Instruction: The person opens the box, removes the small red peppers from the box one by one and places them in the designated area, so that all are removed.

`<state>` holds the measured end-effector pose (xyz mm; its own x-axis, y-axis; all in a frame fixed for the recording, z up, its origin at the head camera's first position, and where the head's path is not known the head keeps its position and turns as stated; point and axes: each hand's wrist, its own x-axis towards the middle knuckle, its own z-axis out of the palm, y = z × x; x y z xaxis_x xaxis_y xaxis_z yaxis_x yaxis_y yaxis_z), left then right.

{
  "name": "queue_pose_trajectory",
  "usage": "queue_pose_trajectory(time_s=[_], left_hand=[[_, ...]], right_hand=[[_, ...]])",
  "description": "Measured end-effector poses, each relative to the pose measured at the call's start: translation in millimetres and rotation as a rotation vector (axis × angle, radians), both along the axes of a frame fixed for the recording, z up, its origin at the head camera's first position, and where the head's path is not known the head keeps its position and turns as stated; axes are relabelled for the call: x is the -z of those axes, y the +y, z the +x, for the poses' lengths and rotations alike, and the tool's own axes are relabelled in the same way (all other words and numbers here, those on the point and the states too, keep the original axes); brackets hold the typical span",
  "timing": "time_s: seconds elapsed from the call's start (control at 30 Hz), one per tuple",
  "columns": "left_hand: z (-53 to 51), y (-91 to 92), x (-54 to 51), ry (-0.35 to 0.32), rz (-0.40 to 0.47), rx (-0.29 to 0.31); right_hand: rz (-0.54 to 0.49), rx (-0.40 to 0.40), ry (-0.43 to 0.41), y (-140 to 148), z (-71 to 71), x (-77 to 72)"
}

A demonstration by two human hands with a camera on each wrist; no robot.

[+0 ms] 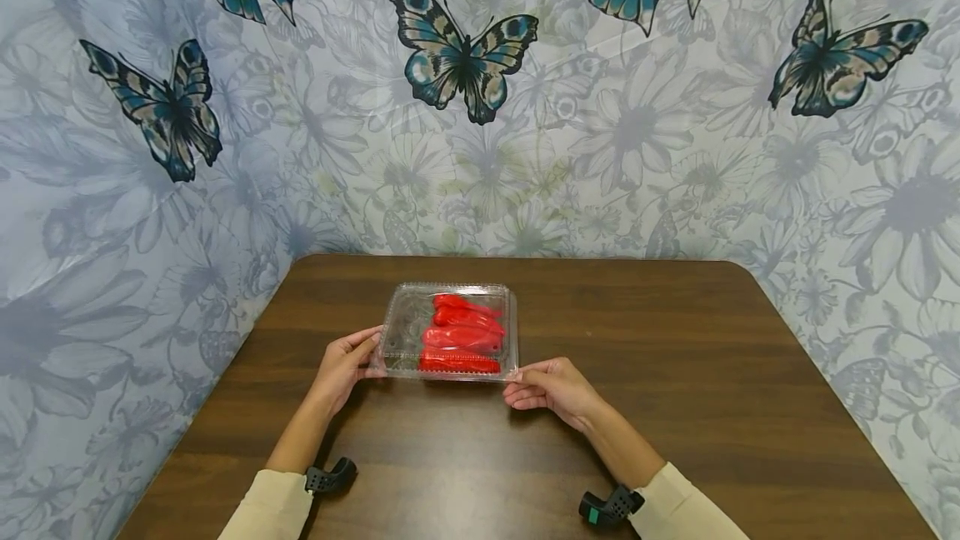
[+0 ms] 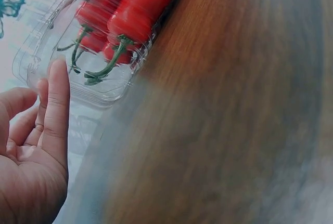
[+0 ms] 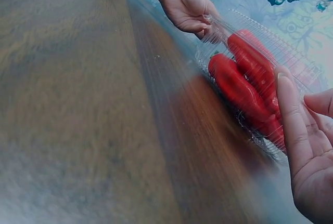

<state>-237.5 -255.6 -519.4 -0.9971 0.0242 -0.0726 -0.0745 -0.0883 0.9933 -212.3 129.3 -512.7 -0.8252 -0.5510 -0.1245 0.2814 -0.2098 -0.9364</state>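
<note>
Through the head camera I see the box (image 1: pixel 405 319) over the far half of the table (image 1: pixel 675 348), left of its centre, between both hands. The left hand (image 1: pixel 342 368) pinches its left side near the front corner, the thumb on top; the fingers behind the clear plastic are hard for me to make out. The right hand (image 1: pixel 553 390) grips the front right corner between thumb and fingers, the fingertips partly under the rim. Inside, red peppers (image 1: pixel 462 338) lie side by side; they overlap, so I can't count them surely. Their green stems (image 2: pixel 110 67) show plainly only in my left wrist view, which cuts off the peppers at the top. Glare and blur hide whether the lid is latched, and I can't tell whether the underside touches the wood. The sleeves (image 1: pixel 272 507) run out of frame.
</note>
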Motion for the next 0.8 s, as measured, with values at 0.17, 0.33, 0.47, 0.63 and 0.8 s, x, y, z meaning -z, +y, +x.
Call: queue_pose_trajectory(time_s=[0.17,0.33,0.47,0.63,0.8], left_hand=[[0.9,1.3,0.0,0.005,0.0,0.0],[-0.3,1.8,-1.1,0.007,0.008,-0.003],[-1.2,2.7,-1.9,0.012,0.005,-0.003],[-0.8,2.8,-2.0,0.015,-0.004,-0.003],[-0.3,2.2,-0.8,0.009,-0.002,-0.011]], right_hand=[[0.002,0.007,-0.006,0.2,0.4,2.1],[-0.006,0.012,-0.018,-0.4,-0.1,2.0],[-0.019,0.006,-0.03,0.1,-0.3,3.5],[-0.015,-0.02,-0.041,1.1,-1.7,8.0],[0.058,-0.051,-0.001,2.2,-4.5,5.6]])
